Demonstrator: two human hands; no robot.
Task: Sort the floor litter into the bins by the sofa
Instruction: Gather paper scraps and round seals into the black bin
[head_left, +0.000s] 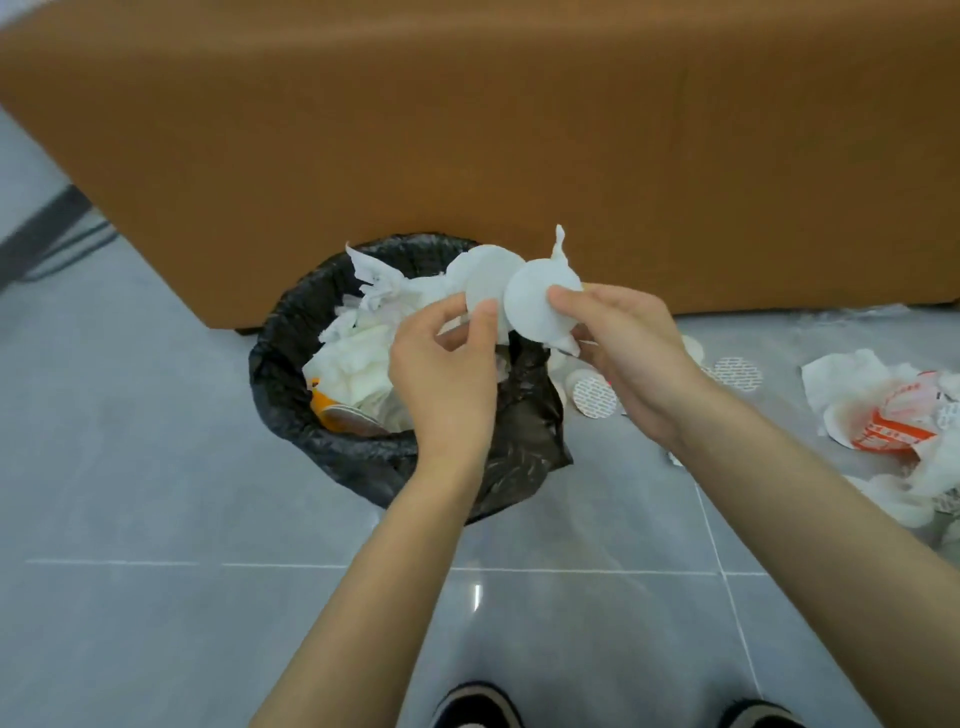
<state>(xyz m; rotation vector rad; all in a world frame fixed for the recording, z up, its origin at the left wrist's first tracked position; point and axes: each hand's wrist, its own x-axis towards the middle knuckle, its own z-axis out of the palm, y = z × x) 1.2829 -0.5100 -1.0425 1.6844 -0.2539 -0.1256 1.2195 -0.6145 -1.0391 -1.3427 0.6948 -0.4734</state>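
Observation:
A bin (291, 395) lined with a black bag stands on the floor against the brown sofa (467, 130); it holds crumpled white tissues and an orange scrap. Above its right rim, my left hand (447, 374) pinches a round white paper disc (485, 283). My right hand (623, 353) grips a second white disc (530, 306) together with a twisted bit of tissue. The two discs overlap slightly over the bin.
Round foil seal discs (595, 397) lie on the grey tile floor right of the bin. Farther right sits a heap of white tissue and red-and-white wrappers (893, 415). The toes of two dark shoes (475, 709) show at the bottom edge.

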